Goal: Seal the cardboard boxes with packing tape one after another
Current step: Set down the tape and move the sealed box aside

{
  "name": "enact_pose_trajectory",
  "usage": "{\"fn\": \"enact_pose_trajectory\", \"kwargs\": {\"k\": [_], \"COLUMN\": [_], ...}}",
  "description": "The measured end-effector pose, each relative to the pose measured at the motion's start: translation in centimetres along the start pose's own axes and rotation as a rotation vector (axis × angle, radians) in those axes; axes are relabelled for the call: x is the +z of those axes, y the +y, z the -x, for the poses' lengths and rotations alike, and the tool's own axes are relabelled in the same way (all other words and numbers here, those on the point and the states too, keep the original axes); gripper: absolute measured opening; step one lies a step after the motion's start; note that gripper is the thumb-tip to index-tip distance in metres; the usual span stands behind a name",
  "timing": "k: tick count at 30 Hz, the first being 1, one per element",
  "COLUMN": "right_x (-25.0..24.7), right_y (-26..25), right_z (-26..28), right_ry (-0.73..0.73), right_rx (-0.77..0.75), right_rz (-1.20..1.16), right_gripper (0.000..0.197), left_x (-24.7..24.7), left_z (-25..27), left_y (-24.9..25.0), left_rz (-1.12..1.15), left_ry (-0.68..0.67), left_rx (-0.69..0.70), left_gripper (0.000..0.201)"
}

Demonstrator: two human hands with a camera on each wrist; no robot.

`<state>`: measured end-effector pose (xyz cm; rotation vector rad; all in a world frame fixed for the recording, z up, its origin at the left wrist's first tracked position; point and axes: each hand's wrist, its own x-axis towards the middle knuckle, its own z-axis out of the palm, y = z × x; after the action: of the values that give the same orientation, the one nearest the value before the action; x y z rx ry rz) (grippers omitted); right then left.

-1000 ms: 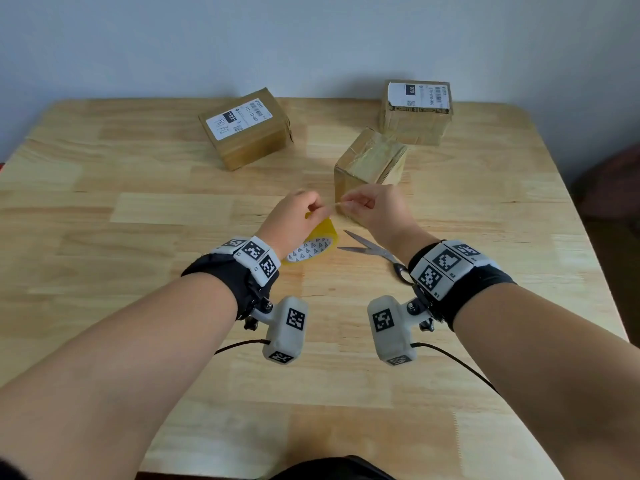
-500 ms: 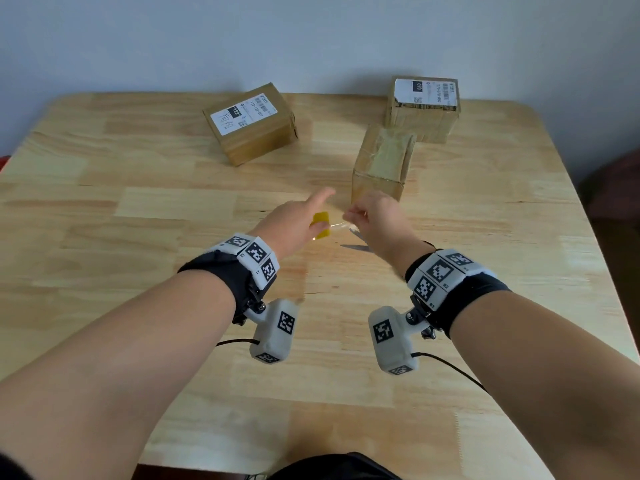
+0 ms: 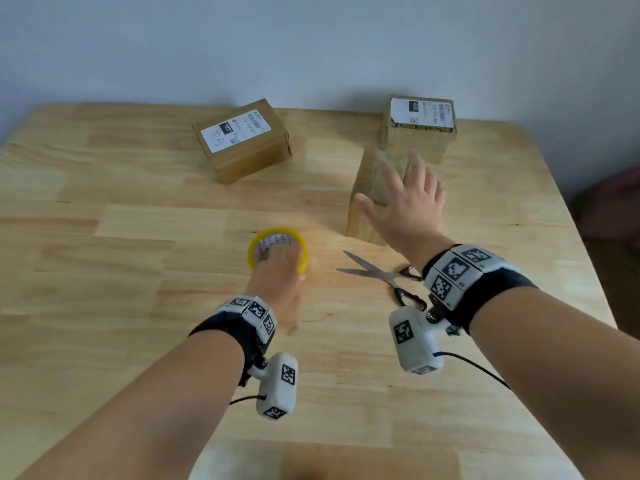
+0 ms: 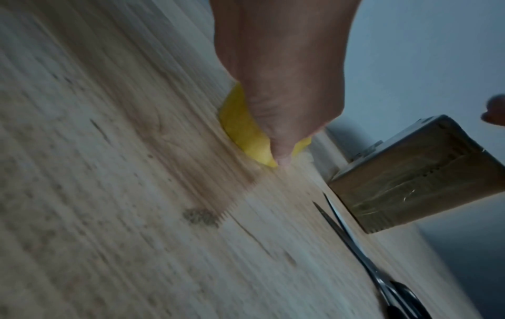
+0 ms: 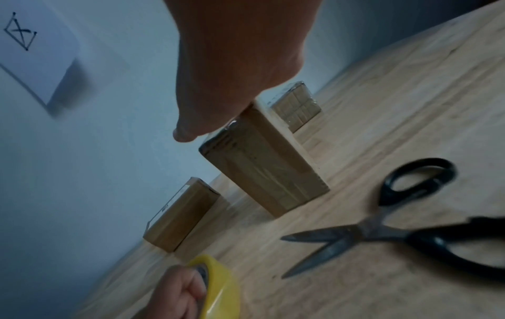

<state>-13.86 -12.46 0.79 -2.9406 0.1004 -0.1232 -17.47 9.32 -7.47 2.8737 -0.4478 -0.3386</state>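
Note:
The yellow tape roll point(image 3: 259, 244) lies on the wooden table point(image 3: 138, 306). My left hand point(image 3: 277, 271) grips it, fingers curled into its core point(image 5: 203, 275) and thumb on its outer face point(image 4: 246, 133). My right hand point(image 3: 405, 202) is open with fingers spread over the top of the nearest cardboard box point(image 3: 363, 216), which stands upright and is wrapped in shiny tape point(image 5: 262, 168). Motion blur hides whether the palm touches it. Two more boxes with white labels sit further back, one on the left point(image 3: 242, 140) and one on the right point(image 3: 419, 126).
Black-handled scissors point(image 3: 377, 275) lie with blades apart between the tape roll and my right wrist, blades pointing left point(image 5: 382, 233). A pale wall rises behind the table's far edge. Bare wood extends to the left and towards me.
Earlier both hands pinched at the tape roll held up between them. Now the left hand has lowered the roll to the table, and the right hand has let go and moved forward over the near box.

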Motion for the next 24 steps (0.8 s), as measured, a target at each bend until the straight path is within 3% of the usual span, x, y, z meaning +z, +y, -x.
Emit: {"fn": "enact_pose_trajectory", "kwargs": {"k": [3, 6, 9, 11, 13, 14, 17, 20, 22, 24], "right_x": [0.8, 1.7, 1.2, 1.2, 0.9, 0.8, -0.1, -0.8, -1.7, -2.2], "right_y": [-1.6, -2.6, -2.2, -0.5, 1.5, 2.3, 3.6, 3.6, 3.3, 3.0], "right_z": [-1.7, -2.5, -2.4, -2.2, -1.7, -1.4, 0.0, 0.5, 0.5, 0.1], "right_ry": [-0.185, -0.186, -0.201, -0.205, -0.192, -0.172, -0.158, -0.229, -0.274, -0.291], "right_rx": [0.149, 0.226, 0.194, 0.109, 0.059, 0.072, 0.187, 0.18, 0.151, 0.134], "right_rz": [0.066, 0.011, -0.056, -0.1, -0.304, -0.532, -1.117, -1.232, -1.237, -1.206], "right_gripper": [0.099, 0.106, 0.104, 0.103, 0.102, 0.101, 0.093, 0.081, 0.079, 0.057], "left_x": [0.1, -0.8, -1.8, -2.7, -4.3, -5.1, -7.5, -9.3, -9.8, -10.1], "left_z": [-0.2, -0.8, -1.8, -2.7, -3.5, -3.9, -4.8, -5.3, -5.7, -6.1], "left_y": [-0.3, -0.3, -0.3, 0.0, 0.9, 1.4, 3.5, 5.1, 5.1, 4.6], "left_rz": [-0.018, 0.005, 0.088, 0.258, 0.504, 0.625, 1.059, 1.27, 1.256, 1.198], "left_ry": [-0.068, -0.072, 0.063, 0.115, 0.105, 0.077, -0.139, -0.26, -0.201, -0.101], "left_rx": [-0.007, 0.003, 0.01, -0.044, -0.136, -0.203, -0.358, -0.387, -0.388, -0.386], "left_gripper": [0.035, 0.035, 0.038, 0.039, 0.046, 0.053, 0.07, 0.067, 0.061, 0.059]}}
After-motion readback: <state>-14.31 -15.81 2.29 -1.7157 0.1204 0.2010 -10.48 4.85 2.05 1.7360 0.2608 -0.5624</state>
